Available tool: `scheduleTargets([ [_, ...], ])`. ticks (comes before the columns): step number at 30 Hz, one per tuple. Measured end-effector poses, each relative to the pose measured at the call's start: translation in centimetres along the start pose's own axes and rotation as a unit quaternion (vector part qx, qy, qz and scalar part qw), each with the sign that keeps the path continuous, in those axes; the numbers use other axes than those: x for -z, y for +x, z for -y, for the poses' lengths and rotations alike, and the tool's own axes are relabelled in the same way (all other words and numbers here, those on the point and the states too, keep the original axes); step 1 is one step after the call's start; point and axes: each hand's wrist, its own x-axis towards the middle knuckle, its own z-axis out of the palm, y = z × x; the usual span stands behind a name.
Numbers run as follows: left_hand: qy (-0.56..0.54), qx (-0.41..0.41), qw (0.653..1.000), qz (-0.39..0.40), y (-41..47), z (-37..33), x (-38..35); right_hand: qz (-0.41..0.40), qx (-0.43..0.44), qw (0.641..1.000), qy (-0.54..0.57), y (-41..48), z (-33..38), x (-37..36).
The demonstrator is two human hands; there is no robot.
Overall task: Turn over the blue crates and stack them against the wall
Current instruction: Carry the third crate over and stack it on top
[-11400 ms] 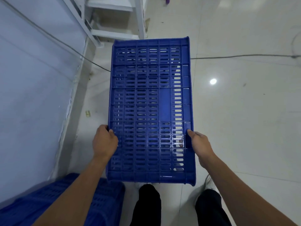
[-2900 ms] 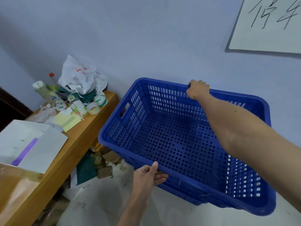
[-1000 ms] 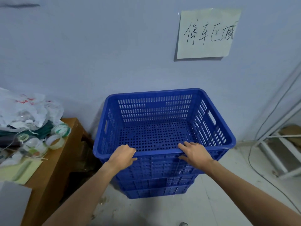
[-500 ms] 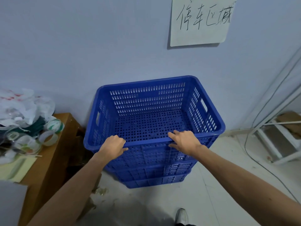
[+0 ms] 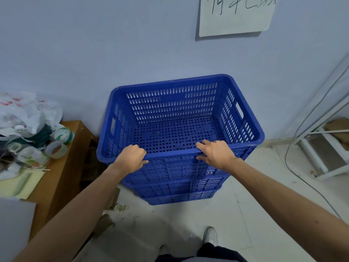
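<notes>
A blue perforated crate (image 5: 175, 108) sits open side up, nested on top of a stack of blue crates (image 5: 181, 193) that stands on the floor against the pale blue wall (image 5: 113, 44). My left hand (image 5: 131, 156) curls over the top crate's near rim on the left. My right hand (image 5: 215, 153) grips the same near rim on the right, fingers inside and thumb on the outer face. The crate's inside holds nothing.
A wooden table (image 5: 62, 167) with tape rolls (image 5: 56, 146), plastic bags (image 5: 28, 112) and papers stands left of the stack. A handwritten paper sign (image 5: 236, 16) hangs on the wall above. A white metal frame (image 5: 324, 152) and cables lie at right. My shoes (image 5: 210, 235) are on the dusty floor.
Over the last second both hands stayed on the near rim while the top crate settled lower onto the stack. Earlier I carried this crate and turned it open side up.
</notes>
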Motion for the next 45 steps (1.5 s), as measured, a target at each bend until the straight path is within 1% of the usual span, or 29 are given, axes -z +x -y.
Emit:
scheduleTargets([
  [4,-0.003,-0.005,1.0,-0.007,0.3,0.3,0.2,-0.005,-0.006,1.0,-0.005,0.2,0.0,0.5],
  [10,-0.008,0.015,1.0,-0.024,-0.8,0.1,-1.3,-0.013,-0.005,1.0,-0.004,-0.2,0.9,-0.4],
  [13,-0.032,0.013,0.999,-0.012,-0.8,0.3,-0.9,-0.01,-0.003,1.0,0.0,-0.1,0.6,-0.1],
  [15,-0.026,0.01,1.0,-0.012,-0.6,0.4,-0.5,-0.009,-0.002,1.0,0.007,-0.1,0.0,0.0],
  [20,-0.012,0.018,1.0,-0.022,-0.2,1.2,0.5,-0.039,-0.017,0.999,0.015,0.0,-2.5,0.7],
  [24,0.014,0.017,1.0,-0.016,-0.8,0.3,-0.6,-0.005,-0.021,1.0,0.002,-0.3,-3.6,-0.6],
  [27,0.026,0.012,0.999,-0.03,-1.0,-0.1,-1.1,-0.007,-0.02,1.0,-0.006,-0.6,-3.6,-1.2],
  [35,0.031,0.021,0.998,-0.053,-0.7,-0.1,0.1,-0.035,-0.021,0.999,-0.013,-0.6,-4.2,-0.7],
  [40,0.055,0.014,0.996,-0.074,-0.9,0.3,0.6,-0.04,-0.017,0.999,-0.018,-1.1,-3.8,-0.9],
  [45,0.04,0.02,0.997,-0.069,-1.0,0.8,-0.4,-0.035,-0.012,0.999,-0.022,-0.6,-2.4,-1.0],
])
